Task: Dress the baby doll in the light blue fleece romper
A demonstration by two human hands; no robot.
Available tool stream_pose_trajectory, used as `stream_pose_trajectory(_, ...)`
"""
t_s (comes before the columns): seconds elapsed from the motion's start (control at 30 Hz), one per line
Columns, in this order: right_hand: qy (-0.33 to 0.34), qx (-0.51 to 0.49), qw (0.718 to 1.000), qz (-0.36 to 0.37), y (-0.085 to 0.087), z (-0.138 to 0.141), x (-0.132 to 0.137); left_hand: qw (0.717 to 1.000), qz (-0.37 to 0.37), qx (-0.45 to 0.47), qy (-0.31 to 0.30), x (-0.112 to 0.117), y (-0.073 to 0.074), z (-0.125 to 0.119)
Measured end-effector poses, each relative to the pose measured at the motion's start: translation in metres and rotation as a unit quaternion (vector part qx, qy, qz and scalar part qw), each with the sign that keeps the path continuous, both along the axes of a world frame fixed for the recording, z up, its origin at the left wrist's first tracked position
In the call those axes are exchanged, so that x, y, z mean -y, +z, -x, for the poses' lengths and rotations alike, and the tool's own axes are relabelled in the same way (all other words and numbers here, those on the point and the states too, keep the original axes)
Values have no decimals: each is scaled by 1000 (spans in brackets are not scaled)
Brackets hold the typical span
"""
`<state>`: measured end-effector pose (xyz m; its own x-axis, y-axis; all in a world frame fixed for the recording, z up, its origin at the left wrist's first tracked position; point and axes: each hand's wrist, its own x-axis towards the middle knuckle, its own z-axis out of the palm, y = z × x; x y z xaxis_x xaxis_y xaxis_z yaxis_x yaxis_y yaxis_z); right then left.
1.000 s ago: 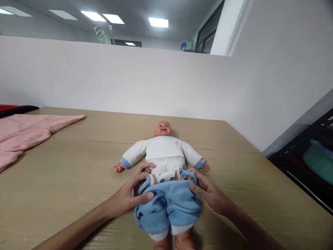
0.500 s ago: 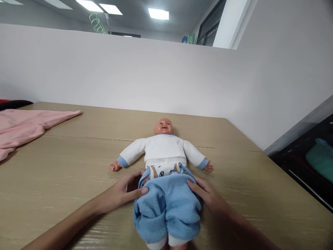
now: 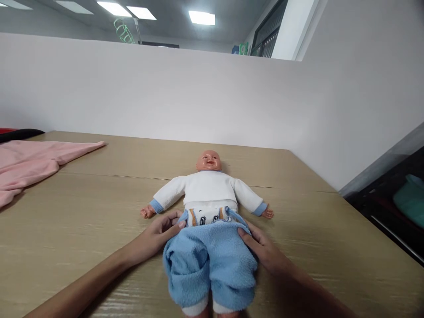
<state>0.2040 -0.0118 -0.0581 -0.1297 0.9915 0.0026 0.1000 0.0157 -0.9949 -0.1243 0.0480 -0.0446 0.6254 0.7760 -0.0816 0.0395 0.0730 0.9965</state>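
Observation:
A baby doll (image 3: 209, 160) lies on its back on the table, head away from me, arms spread out. It wears a white long-sleeved top (image 3: 210, 187) with blue cuffs. Light blue fleece pants (image 3: 212, 260) with white cuffs cover its legs up to the hips. Above their waistband shows a white panel with printed eyes (image 3: 208, 217). At the left hip, my left hand (image 3: 165, 229) pinches the waistband between thumb and fingers. My right hand (image 3: 260, 243) grips the pants at the right hip, thumb on top; its other fingers are partly hidden behind the cloth.
The wooden table (image 3: 99, 212) meets a white partition wall (image 3: 165, 97) at the back. Pink cloth (image 3: 29, 165) lies at the far left, with a black and red item (image 3: 20, 134) behind it. To the right, a dark shelf holds teal cloth (image 3: 410, 201).
My left hand has moved slightly up along the waistband, and the left side of the pants has spread outward. My right hand stays nearly in place.

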Motion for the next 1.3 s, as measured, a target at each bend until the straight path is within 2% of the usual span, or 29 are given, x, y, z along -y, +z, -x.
stream_pose_trajectory(0.1,92,-1,995,49,-3,-16,-8,999,-30,-11,-21,-2,1,8)
stream_pose_trajectory(0.2,103,23,993,45,-6,-29,-13,997,-47,-3,-55,-2,4,13)
stream_pose_trajectory(0.27,90,27,995,26,-3,-30,-13,997,-53,0,-56,-2,6,12)
stream_pose_trajectory(0.37,64,43,994,-73,9,-22,-14,993,-116,-15,22,-5,12,5)
stream_pose_trajectory(0.47,11,102,975,-197,21,-8,-23,975,-198,-42,94,-11,14,-4)
stream_pose_trajectory(0.53,-13,126,969,-214,22,0,-36,971,-198,-56,121,-20,9,-10)
stream_pose_trajectory(0.63,-60,80,986,-134,14,6,-62,974,-151,-44,161,-38,-4,-17)
stream_pose_trajectory(0.73,-88,29,993,-72,2,7,-82,977,-139,-25,162,-56,-18,-20)
stream_pose_trajectory(0.83,-94,17,994,-58,-6,3,-83,977,-153,-47,143,-61,-24,-17)
stream_pose_trajectory(0.93,-92,-7,995,-27,-10,-2,-67,979,-152,-65,118,-49,-22,-10)
stream_pose_trajectory(1.0,-71,-102,991,45,-10,-3,-56,991,-97,-14,96,-38,-18,-9)
stream_pose_trajectory(1.1,-65,-253,950,171,-8,0,-47,987,50,132,74,-26,-15,-17)
stream_pose_trajectory(1.17,-74,-283,940,176,-6,3,-48,971,104,196,90,-24,-16,-24)
stream_pose_trajectory(1.3,-68,-271,954,105,-10,0,-59,959,113,220,137,-34,-21,-27)
